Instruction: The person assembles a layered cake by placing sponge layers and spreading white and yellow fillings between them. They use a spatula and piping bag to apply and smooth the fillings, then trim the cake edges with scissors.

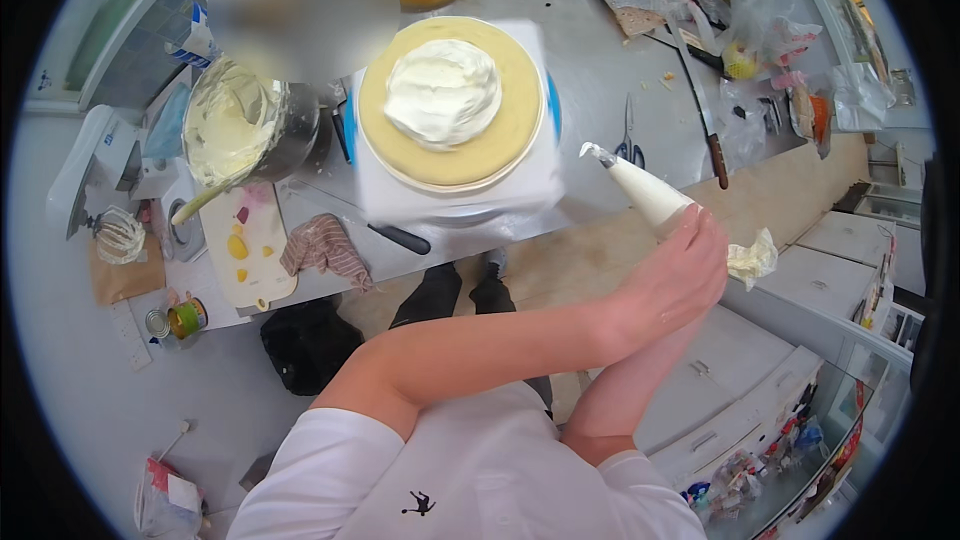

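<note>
A filled white piping bag (649,191) points up and to the left, with cream at its metal nozzle. My left hand (651,286) reaches across my body and grips the bag's upper part. My right hand (712,259) is beside it at the same place, largely covered by the left; both close around the bag. The bag's crumpled tail (752,259) sticks out to the right of them. Left of the nozzle, a round pale yellow cake layer (450,166) bears a mound of white cream (442,94). The layer rests on a white sheet (457,204) over a stand.
A mixer bowl of cream (232,120) with a spatula stands left, near a stand mixer (97,157). A cutting board (259,270), striped cloth (326,249) and black-handled tool (401,238) line the table's front. Scissors (630,139) and a long knife (701,105) lie right.
</note>
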A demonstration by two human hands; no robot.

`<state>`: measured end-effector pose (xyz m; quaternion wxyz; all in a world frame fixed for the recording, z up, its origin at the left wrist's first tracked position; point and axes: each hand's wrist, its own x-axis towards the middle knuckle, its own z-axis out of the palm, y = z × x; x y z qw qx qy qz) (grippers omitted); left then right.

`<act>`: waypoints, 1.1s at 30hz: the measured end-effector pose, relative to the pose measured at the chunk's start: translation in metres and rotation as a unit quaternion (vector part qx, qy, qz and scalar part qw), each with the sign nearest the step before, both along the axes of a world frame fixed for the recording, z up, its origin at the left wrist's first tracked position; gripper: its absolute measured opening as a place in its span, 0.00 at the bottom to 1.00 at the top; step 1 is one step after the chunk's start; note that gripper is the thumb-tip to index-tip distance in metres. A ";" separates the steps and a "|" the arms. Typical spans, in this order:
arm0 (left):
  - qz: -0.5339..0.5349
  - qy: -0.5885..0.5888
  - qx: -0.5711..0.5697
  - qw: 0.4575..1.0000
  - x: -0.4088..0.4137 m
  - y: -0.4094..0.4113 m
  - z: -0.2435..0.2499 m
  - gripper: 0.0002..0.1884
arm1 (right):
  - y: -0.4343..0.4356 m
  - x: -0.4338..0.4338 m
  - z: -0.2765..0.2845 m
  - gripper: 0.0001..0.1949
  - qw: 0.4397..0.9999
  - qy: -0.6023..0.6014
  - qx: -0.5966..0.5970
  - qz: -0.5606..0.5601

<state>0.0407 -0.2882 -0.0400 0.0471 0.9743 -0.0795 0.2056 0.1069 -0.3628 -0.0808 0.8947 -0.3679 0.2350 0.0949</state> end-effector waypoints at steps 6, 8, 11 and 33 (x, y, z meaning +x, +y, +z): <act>0.001 -0.034 -0.037 0.999 -0.005 -0.010 0.001 0.27 | -0.020 -0.007 -0.008 0.19 0.985 -0.141 0.087 0.049; 0.029 -0.066 -0.078 0.994 -0.006 -0.010 0.000 0.27 | -0.021 -0.001 -0.012 0.19 0.971 -0.189 0.118 0.085; 0.044 -0.090 -0.159 0.982 -0.006 -0.018 0.005 0.27 | -0.038 0.010 -0.006 0.18 0.933 -0.304 0.151 0.117; 0.023 -0.008 -0.395 0.918 -0.023 0.018 0.005 0.35 | -0.033 0.001 0.050 0.11 0.881 -0.447 0.061 0.144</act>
